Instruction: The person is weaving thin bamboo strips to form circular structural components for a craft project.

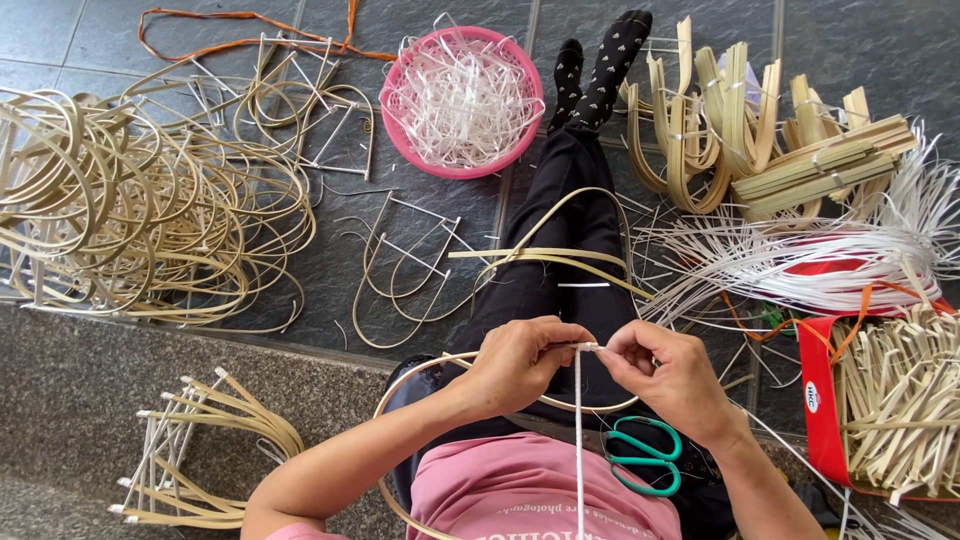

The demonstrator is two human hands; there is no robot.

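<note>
Progress, as I judge it: a large heap of finished bent frames (140, 210) lies on the floor at far left, a smaller bundle (200, 450) on the stone step lower left, and a few loose frames (410, 270) just ahead of the knee; so many pieces look done; unbent strips (830, 165) stacked upper right and more sticks in the red bag (815, 400) at right suggest plenty left.

Piece in hand: a bamboo hoop (430, 375) arcs across the lap, its ends meeting between the hands; the tie looks under way, not finished; I cannot tell how many turns are on.

Left hand (515, 362): closed round the hoop where its ends meet, fingers curled tight.

Right hand (670, 375): thumb and fingertips pinched on a white strap (578, 440); the strap drops straight down from the pinch over the pink shirt.

Hands nearly touching at the tie point, over the lap, close to the body.

Nearby: green scissors (645, 455) lie on the lap just under the right hand, untouched; pink basket (462, 100) of white strap bits sits well ahead by the feet; a sheaf of white straps (800, 260) lies to the right, near the bag.
</note>
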